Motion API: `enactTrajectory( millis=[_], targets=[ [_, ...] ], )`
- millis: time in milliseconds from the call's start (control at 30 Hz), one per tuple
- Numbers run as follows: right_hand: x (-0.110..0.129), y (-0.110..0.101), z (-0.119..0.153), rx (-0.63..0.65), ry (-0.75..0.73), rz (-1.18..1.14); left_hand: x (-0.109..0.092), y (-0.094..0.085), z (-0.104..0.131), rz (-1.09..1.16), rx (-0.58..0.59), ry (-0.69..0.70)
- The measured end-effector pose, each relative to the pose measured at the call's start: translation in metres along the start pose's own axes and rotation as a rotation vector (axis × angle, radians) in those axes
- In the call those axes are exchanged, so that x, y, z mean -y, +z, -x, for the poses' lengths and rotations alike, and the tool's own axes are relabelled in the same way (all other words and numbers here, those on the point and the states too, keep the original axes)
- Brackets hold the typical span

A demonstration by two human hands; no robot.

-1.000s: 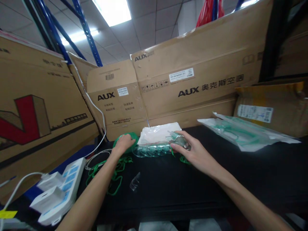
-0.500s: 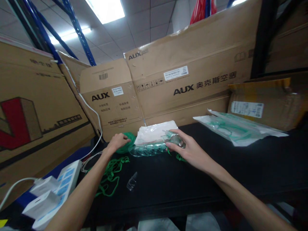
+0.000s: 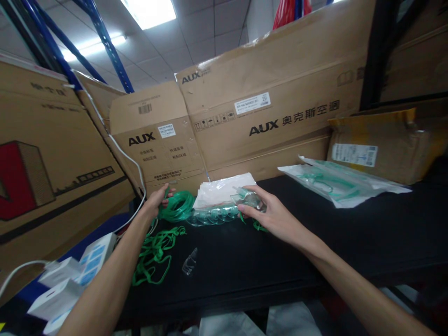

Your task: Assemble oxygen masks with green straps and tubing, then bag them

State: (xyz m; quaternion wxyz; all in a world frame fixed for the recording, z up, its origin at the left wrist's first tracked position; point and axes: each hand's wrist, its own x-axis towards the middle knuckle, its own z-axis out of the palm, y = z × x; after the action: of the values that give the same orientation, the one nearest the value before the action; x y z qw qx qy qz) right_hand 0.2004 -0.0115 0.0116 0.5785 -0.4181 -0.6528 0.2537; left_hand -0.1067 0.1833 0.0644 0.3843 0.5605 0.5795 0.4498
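Observation:
My left hand (image 3: 158,201) is raised just left of a coil of green tubing (image 3: 179,206). Its fingers pinch a slim greenish piece that looks like a tube end. Between the thumb and fingers of my right hand (image 3: 271,210) is a clear greenish face mask (image 3: 248,199). A row of nested clear masks (image 3: 213,215) lies between the hands, in front of a stack of white plastic-wrapped sheets (image 3: 226,188). Tangled green straps (image 3: 154,254) lie under my left forearm. A small clear plastic piece (image 3: 189,262) rests on the black table.
A white power strip (image 3: 93,263) with plugged-in chargers stands at the left. Packaged green-tubed items (image 3: 336,182) lie at the right, before a taped carton (image 3: 371,147). Large cardboard sheets (image 3: 280,107) wall off the back of the black table (image 3: 266,266).
My left hand has moved left, off the tubing coil, and now shows a greenish piece at its fingertips. My right hand keeps the mask in nearly the same place. The view has shifted slightly.

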Motion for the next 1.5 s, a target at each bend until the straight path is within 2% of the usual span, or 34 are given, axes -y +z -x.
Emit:
enactTrajectory(
  millis=[100,200,267,333,400,500,600,667,767,800,867,933,1033,1167,1267,1367,1500],
  targets=[
    [-0.001,0.001,0.000,-0.005,0.051,-0.156,-0.009,0.001,0.005,-0.033,-0.102,0.104],
    [0.003,-0.001,-0.001,-0.026,0.113,-0.395,-0.028,0.003,0.027,-0.079,-0.178,0.233],
    [0.007,-0.005,-0.002,-0.062,0.107,-0.521,-0.042,0.008,0.057,-0.141,-0.206,0.343],
    [0.012,-0.013,-0.003,-0.101,0.078,-0.590,-0.053,0.018,0.098,-0.405,-0.266,0.571],
    [0.017,-0.023,-0.003,-0.126,0.061,-0.597,-0.060,0.030,0.141,-0.544,-0.290,0.666],
    [0.025,-0.040,-0.003,-0.163,0.067,-0.525,-0.059,0.048,0.191,-0.590,-0.317,0.759],
    [0.031,-0.051,-0.001,-0.210,0.060,-0.414,-0.050,0.065,0.216,-0.596,-0.315,0.870],
    [0.032,-0.054,0.001,-0.197,0.049,-0.358,-0.038,0.079,0.223,-0.642,-0.236,0.941],
    [0.029,-0.056,0.003,-0.106,0.032,-0.271,-0.013,0.106,0.234,-0.797,0.040,1.003],
    [0.028,-0.057,0.003,-0.070,0.021,-0.219,-0.004,0.115,0.239,-0.859,0.151,0.977],
    [0.027,-0.058,0.003,0.004,0.005,-0.108,0.014,0.130,0.247,-0.948,0.300,0.896],
    [0.026,-0.060,0.003,0.088,0.007,-0.003,0.025,0.136,0.253,-0.992,0.348,0.845],
    [0.026,-0.060,0.005,0.239,0.007,0.139,0.027,0.130,0.249,-0.961,0.349,0.843],
    [0.027,-0.056,0.011,0.425,-0.007,0.294,0.017,0.109,0.224,-0.938,0.315,0.827],
    [0.030,-0.050,0.016,0.569,0.028,0.348,0.017,0.098,0.198,-0.950,0.270,0.817],
    [0.032,-0.044,0.019,0.731,0.086,0.396,0.024,0.094,0.178,-0.932,0.314,0.785],
    [0.025,-0.037,0.017,0.781,0.158,0.477,0.027,0.096,0.170,-0.977,0.389,0.709]
  ],
)
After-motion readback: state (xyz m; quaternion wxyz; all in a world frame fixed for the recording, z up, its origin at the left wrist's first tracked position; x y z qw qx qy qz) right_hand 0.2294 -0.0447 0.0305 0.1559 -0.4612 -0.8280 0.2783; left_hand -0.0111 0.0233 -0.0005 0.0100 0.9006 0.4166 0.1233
